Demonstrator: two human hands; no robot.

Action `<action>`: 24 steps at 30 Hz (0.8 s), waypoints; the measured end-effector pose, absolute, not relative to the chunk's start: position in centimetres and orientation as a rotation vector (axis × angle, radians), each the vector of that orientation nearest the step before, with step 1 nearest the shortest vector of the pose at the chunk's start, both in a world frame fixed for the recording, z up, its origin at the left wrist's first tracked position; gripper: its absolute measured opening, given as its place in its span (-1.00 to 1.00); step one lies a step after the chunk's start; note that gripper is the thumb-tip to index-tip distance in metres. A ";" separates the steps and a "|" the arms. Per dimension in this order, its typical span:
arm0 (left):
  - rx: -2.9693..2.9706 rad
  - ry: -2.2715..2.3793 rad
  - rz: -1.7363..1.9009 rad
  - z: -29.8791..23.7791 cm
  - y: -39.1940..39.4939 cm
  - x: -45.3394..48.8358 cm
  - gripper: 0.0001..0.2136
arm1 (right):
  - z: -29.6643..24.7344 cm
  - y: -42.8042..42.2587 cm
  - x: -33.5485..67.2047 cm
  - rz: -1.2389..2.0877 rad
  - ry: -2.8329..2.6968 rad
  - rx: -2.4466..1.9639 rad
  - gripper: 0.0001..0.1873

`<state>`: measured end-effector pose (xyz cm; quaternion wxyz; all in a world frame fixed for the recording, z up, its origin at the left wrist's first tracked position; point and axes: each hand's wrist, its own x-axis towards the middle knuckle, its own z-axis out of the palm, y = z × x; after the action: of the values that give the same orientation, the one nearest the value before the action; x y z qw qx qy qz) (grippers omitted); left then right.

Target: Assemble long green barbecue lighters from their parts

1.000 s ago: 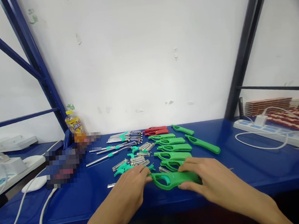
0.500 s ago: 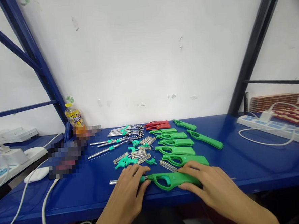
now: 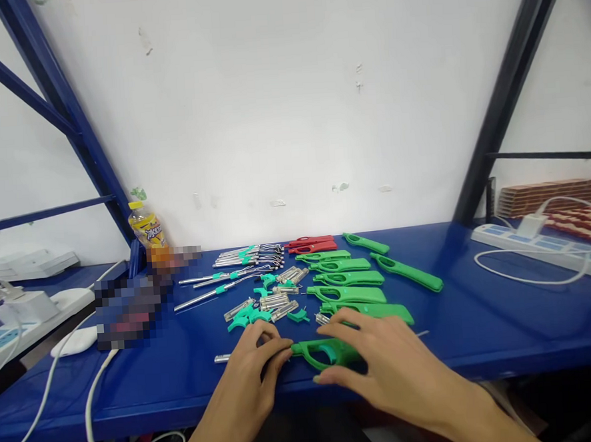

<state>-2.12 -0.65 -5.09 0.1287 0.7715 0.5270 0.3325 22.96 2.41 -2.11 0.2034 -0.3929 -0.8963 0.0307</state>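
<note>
At the near edge of the table, a green long-nosed lighter point(image 3: 304, 355) lies sideways, with a turquoise trigger in its loop. My left hand point(image 3: 254, 370) pinches it at the neck, where the metal tube point(image 3: 222, 359) meets the green body. That tube pokes out left of my fingers. My right hand point(image 3: 384, 359) arches over the rear of the body, fingers and thumb spread apart; it hides the back end. Just behind lie a green lighter shell point(image 3: 376, 309) and a clear fuel tank point(image 3: 322, 319), partly covered by my right fingers.
Several turquoise triggers point(image 3: 258, 316), clear tanks point(image 3: 283, 310) and metal tubes with wires point(image 3: 247, 254) lie left of the green shells point(image 3: 350, 294). Red shells point(image 3: 313, 245) are at the back. A drink bottle point(image 3: 148, 230) and power strips point(image 3: 542, 242) flank the table.
My right hand has slid left along the lighter, its thumb now apart from the body. My left hand keeps its pinch at the neck, fingertips closer together.
</note>
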 end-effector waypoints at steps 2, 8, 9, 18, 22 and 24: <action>2.232 1.512 0.964 -5.2 -0.6 -2.3 -0.74 | -2.6 2.6 21.8 0.068 -2.539 -1.060 -0.43; 2.160 1.490 1.034 -5.2 -0.3 -2.7 -0.76 | -2.9 2.7 20.1 0.159 -2.484 -1.140 -0.74; 2.141 1.491 1.039 -5.2 -0.3 -2.7 -0.78 | -2.8 2.7 20.0 0.193 -2.461 -1.153 -0.76; 2.164 1.428 1.030 -5.2 -0.7 -2.4 -0.78 | -2.7 2.6 19.8 0.321 -2.389 -1.209 -0.79; 2.208 1.436 0.999 -5.2 -0.9 -2.1 -0.77 | -2.4 2.5 19.8 0.390 -2.347 -1.221 -0.80; 2.236 1.460 0.962 -5.0 -1.1 -1.9 -0.75 | -2.4 2.5 19.8 0.402 -2.335 -1.220 -0.80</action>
<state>-1.92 -1.10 -4.99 0.1511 0.7788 0.5084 0.3349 19.80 2.51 -2.36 0.2358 -0.4449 -0.8514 0.1467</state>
